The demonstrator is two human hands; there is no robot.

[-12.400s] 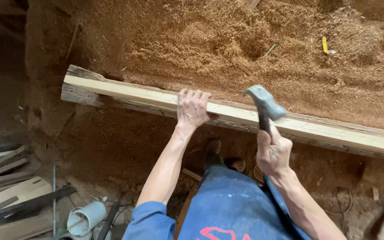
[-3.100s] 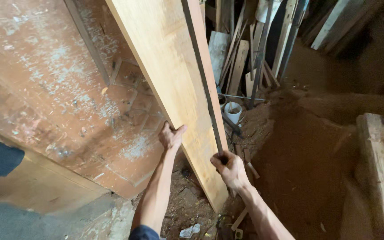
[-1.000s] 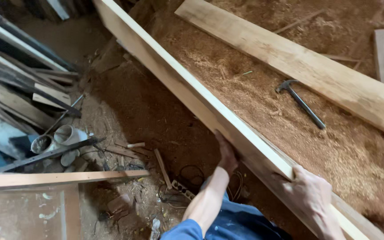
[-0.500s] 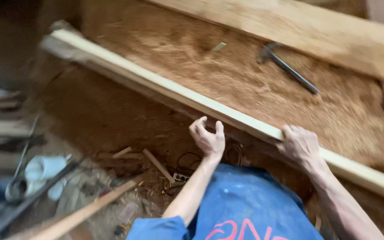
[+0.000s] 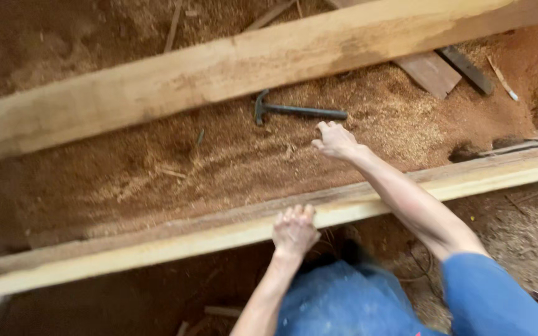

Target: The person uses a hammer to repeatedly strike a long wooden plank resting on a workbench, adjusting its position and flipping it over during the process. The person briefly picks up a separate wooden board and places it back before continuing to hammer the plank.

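Head view, looking straight down: I've got the left hand [image 5: 294, 231] pressed on the near plank [image 5: 219, 233], fingers curled over its top edge, so that hand is closed on the wood and pinning it where it lies on its edge along the bed of sawdust [image 5: 231, 155]. The right hand [image 5: 334, 140] is stretched out over the sawdust, fingers loosely spread, holding nothing. The hammer [image 5: 297, 111] lies flat just beyond those fingertips, handle running off to the right, head to the left, apart from the hand but near. I'd judge the step is picking that hammer up, and to do it well I want to come down on the handle towards its free right end, not at the neck by the head, and wrap fully before lifting so it doesn't roll in the loose dust. Keep the left hand's weight on the plank so it stays upright meanwhile. Beyond the hammer, the wide board [image 5: 207, 71] lies across the dust, well away from either hand.
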